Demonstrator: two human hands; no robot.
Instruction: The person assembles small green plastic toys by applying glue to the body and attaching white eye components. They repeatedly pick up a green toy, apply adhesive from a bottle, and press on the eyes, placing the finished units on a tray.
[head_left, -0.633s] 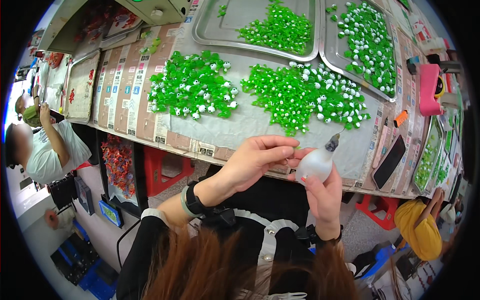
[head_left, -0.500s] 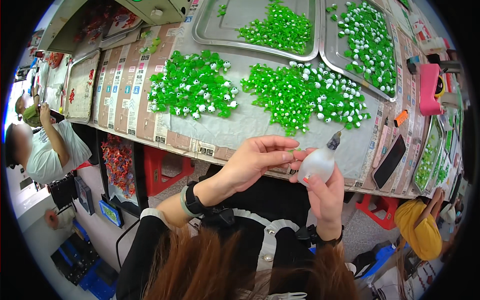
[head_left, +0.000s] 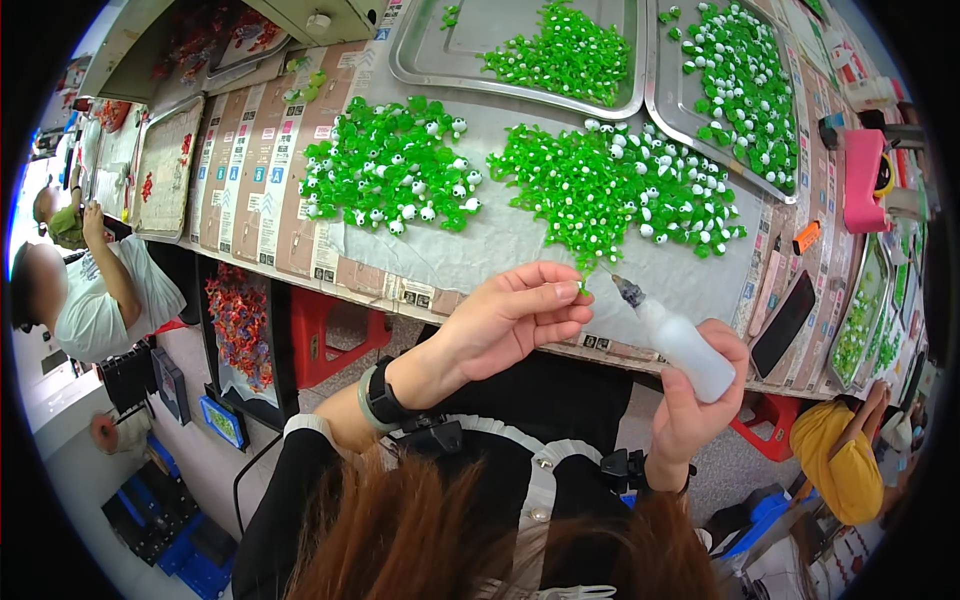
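Above the table's near edge, my left hand (head_left: 520, 315) pinches a small green plastic piece (head_left: 584, 287) between thumb and forefinger. My right hand (head_left: 702, 405) is wrapped round a translucent white squeeze bottle (head_left: 690, 352). The bottle is tilted, and its dark, thin-tipped nozzle (head_left: 630, 292) points up and left, close to the green piece but apart from it. Just beyond lies a pile of small green pieces with white spots (head_left: 575, 195). Round green pieces with white eyeballs (head_left: 690, 195) adjoin it on the right. Another pile of green eyeball pieces (head_left: 390, 170) sits to the left.
Metal trays at the back hold green pieces, one straight ahead (head_left: 420, 78) and one at right (head_left: 668, 120). A black phone (head_left: 784, 325), an orange tool (head_left: 806, 237) and a pink tape dispenser (head_left: 864, 180) are on the right. Red stools (head_left: 318, 340) stand below. Other people sit left and right.
My right hand has moved right and down and swung the bottle round, so its nozzle now points up-left beside the pinched piece. My left hand has hardly moved.
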